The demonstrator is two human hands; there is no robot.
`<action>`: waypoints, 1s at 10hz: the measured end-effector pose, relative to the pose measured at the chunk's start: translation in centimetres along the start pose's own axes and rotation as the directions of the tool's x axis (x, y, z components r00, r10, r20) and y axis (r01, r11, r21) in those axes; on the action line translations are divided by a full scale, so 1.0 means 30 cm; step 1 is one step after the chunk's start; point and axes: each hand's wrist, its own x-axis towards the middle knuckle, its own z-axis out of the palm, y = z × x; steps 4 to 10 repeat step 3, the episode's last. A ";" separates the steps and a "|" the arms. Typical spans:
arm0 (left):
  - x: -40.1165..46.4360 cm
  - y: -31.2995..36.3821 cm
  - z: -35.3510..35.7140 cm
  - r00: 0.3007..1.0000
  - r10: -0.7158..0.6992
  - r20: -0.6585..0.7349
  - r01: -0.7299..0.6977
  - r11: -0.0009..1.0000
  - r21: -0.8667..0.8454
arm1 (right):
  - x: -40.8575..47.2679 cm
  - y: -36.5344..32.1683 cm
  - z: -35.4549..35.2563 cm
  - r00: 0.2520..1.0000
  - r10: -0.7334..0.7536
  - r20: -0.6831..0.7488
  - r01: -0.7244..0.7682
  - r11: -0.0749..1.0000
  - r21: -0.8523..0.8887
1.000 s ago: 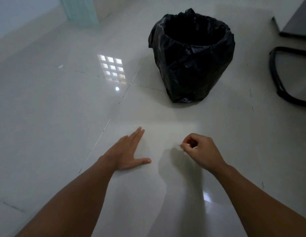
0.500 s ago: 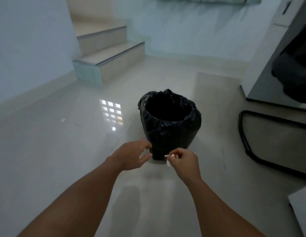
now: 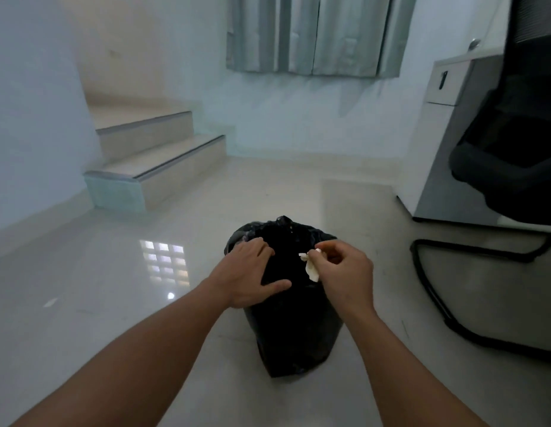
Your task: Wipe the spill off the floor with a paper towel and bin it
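Paper towel (image 3: 311, 268), a small crumpled white piece, is pinched between thumb and fingertips of my right hand (image 3: 345, 272), and I see it in the lower centre of the frame, in front of the dark mouth of the bin (image 3: 292, 334). The bin is lined with a black plastic bag and it stands on the pale tiled floor (image 3: 114, 303). My left hand (image 3: 252, 272) is spread loosely with the fingers bent, and it holds nothing; it lies over the left side of the rim, but I cannot tell if it presses on the bag or only hangs just above it. I judge that the wiping part is finished and that the last step is in hand: the towel is at the opening and only the release is left. The towel is not yet inside, so the task is not complete. Whether the spill is really gone I cannot say, because the floor near my arms shows only reflections and no clear wet mark, and the place just below me is cut off by the lower edge. The inside of the bin is too dark to see its content. At the right edge of the frame a black chair (image 3: 514, 149) is only partly visible.
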 end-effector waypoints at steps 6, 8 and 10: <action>-0.039 -0.073 0.120 0.998 -0.016 0.053 0.017 1.000 -0.011 | 0.019 -0.038 -0.065 0.844 -0.209 0.494 0.441 0.795 -0.416; -0.039 -0.073 0.120 0.998 -0.016 0.053 0.017 1.000 -0.011 | 0.019 -0.038 -0.065 0.844 -0.209 0.494 0.441 0.795 -0.416; -0.039 -0.073 0.120 0.998 -0.016 0.053 0.017 1.000 -0.011 | 0.019 -0.038 -0.065 0.844 -0.209 0.494 0.441 0.795 -0.416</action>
